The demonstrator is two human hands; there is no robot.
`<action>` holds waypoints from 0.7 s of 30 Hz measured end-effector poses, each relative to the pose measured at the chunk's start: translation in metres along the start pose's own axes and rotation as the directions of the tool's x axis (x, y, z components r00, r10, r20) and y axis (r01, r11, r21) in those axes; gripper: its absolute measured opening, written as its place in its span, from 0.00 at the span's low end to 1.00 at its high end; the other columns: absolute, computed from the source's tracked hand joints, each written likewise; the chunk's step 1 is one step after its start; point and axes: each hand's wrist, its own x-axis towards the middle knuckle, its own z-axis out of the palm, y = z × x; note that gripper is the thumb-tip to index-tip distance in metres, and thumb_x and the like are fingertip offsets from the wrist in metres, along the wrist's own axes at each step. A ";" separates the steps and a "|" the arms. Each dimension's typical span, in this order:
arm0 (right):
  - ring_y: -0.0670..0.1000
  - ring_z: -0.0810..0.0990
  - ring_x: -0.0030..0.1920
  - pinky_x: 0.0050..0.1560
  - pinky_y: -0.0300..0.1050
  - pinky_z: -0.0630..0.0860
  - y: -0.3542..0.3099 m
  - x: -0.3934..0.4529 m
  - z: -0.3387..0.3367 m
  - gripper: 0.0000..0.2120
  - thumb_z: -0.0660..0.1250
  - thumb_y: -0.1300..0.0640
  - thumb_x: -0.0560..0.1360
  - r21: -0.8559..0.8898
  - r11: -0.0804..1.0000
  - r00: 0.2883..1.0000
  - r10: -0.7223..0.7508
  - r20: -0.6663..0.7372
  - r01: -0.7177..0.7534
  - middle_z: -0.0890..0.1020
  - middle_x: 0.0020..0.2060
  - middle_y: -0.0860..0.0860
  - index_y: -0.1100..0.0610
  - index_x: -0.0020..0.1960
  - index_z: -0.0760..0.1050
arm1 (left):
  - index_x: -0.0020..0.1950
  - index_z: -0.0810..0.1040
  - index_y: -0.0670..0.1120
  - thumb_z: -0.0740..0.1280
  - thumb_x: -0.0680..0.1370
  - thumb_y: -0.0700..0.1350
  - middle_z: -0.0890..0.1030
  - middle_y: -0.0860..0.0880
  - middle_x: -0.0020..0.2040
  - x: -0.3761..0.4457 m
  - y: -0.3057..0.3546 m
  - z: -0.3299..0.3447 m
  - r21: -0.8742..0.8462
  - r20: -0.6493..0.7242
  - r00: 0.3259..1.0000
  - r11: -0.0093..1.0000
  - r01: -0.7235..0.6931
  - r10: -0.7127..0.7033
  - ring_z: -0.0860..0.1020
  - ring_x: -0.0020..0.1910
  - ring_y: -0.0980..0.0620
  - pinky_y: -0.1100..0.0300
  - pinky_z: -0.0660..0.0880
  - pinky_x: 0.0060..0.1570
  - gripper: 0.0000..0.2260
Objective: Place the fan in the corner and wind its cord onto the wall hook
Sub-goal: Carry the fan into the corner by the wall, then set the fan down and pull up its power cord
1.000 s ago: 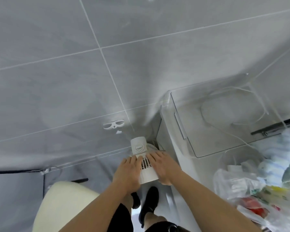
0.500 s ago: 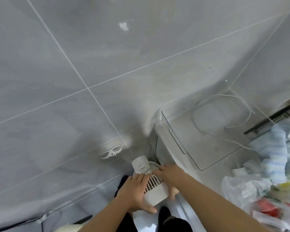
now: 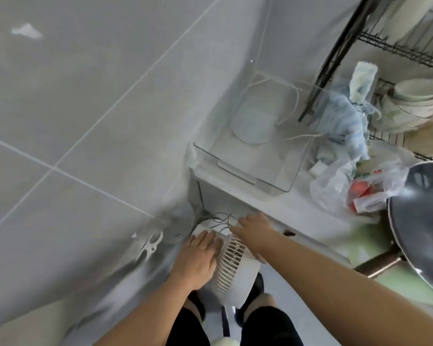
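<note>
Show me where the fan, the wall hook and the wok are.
fan (image 3: 231,260), head view, on its slatted grille.
wall hook (image 3: 152,242), head view, on its white body.
wok (image 3: 425,221), head view, on its dark inside.

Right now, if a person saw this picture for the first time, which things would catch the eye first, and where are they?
Low in the middle, the left hand and the right hand rest on a white fan in the corner beside the grey tiled wall. A white wall hook sits on that wall, just left of the fan. At the right, a clear plastic bag and a dark pan crowd the counter.
</note>
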 end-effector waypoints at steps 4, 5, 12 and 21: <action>0.56 0.75 0.68 0.65 0.52 0.69 -0.035 -0.003 0.000 0.33 0.78 0.42 0.69 0.134 0.987 0.990 0.077 0.119 -0.093 0.78 0.66 0.51 0.51 0.70 0.74 | 0.69 0.77 0.52 0.68 0.73 0.48 0.79 0.50 0.70 -0.010 -0.005 0.016 0.039 0.047 0.989 0.989 -0.140 0.138 0.78 0.69 0.48 0.48 0.77 0.65 0.24; 0.55 0.77 0.65 0.62 0.52 0.70 -0.040 -0.001 0.001 0.28 0.75 0.41 0.72 0.185 0.976 0.991 0.102 0.084 -0.116 0.80 0.64 0.51 0.51 0.68 0.76 | 0.65 0.79 0.53 0.69 0.72 0.49 0.81 0.51 0.68 -0.013 -0.002 0.018 0.063 0.023 0.986 0.984 -0.169 0.167 0.79 0.67 0.49 0.49 0.79 0.62 0.21; 0.57 0.84 0.51 0.43 0.47 0.72 -0.063 0.015 0.019 0.09 0.62 0.53 0.80 0.491 0.858 0.918 0.306 -0.251 -0.151 0.84 0.52 0.53 0.54 0.56 0.78 | 0.65 0.77 0.54 0.56 0.83 0.54 0.75 0.53 0.73 -0.014 -0.006 0.051 0.014 -0.197 0.962 0.981 -0.192 0.191 0.67 0.76 0.51 0.49 0.64 0.75 0.15; 0.58 0.83 0.54 0.45 0.48 0.64 -0.076 0.043 0.085 0.10 0.61 0.56 0.78 0.577 0.810 0.794 0.417 -0.443 -0.104 0.85 0.52 0.52 0.51 0.58 0.77 | 0.74 0.70 0.47 0.56 0.79 0.70 0.74 0.50 0.73 0.007 -0.024 0.101 -0.264 -0.498 0.866 0.958 -0.112 -0.036 0.70 0.73 0.50 0.59 0.58 0.73 0.33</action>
